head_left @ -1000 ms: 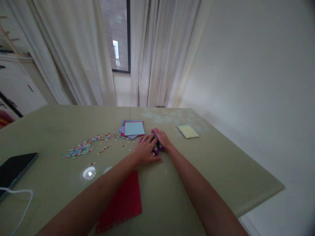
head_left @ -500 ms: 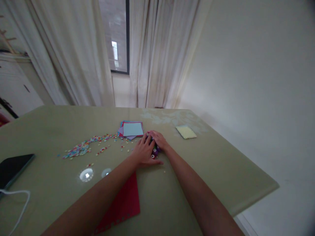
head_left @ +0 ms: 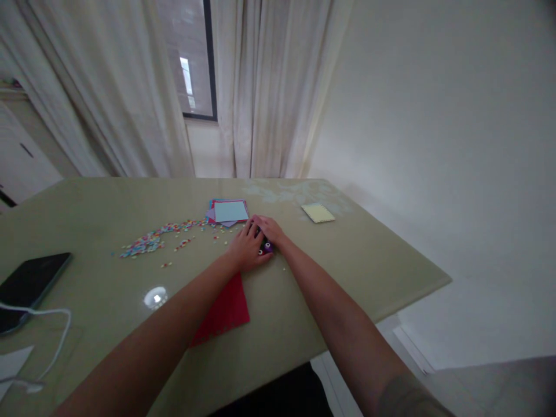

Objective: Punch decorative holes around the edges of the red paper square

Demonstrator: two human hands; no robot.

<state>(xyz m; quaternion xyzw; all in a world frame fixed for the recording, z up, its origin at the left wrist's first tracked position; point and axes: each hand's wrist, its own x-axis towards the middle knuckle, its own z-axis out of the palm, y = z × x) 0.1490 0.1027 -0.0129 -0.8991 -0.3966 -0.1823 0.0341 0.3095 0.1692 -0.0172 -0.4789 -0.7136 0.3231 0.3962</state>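
Observation:
Both of my hands meet at the middle of the table around a small cluster of purple and dark pieces with white, eye-like rings. My left hand lies over its left side, fingers bent over the top and thumb along the near side. From the right, my right hand presses against the far side, fingertips close to the left ones. My hands hide most of the cluster, so its exact kind cannot be made out. A red sheet with a notched edge lies under my left forearm.
Colourful confetti-like bits trail across the left. Behind my hands lies a stack of coloured paper squares; a pale yellow square sits at right. A black tablet-like device and white cable are at left.
The camera view has shifted, bringing the table's near edge into sight. My left thumb has drawn in against the pieces. Both hands stay around the cluster.

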